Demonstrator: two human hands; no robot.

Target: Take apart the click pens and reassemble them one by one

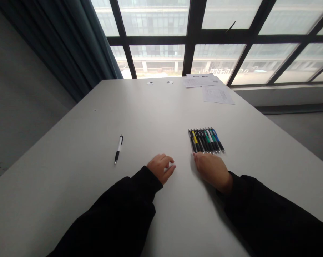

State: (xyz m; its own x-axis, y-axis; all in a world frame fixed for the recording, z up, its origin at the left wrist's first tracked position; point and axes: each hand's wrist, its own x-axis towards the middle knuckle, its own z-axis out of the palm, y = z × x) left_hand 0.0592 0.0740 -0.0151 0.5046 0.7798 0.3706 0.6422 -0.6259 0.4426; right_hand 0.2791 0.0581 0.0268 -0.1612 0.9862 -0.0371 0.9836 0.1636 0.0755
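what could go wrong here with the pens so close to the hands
The right hand sits against the lower ends of the tight row of pens, so a slight nudge could knock them out of line. The lone white-and-black pen lies loose on the smooth white table and might roll if the left hand bumps it.

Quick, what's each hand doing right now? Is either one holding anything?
Left hand: loosely curled, holding nothing visible.
Right hand: open, palm down, holding nothing, fingertips at the row of pens.
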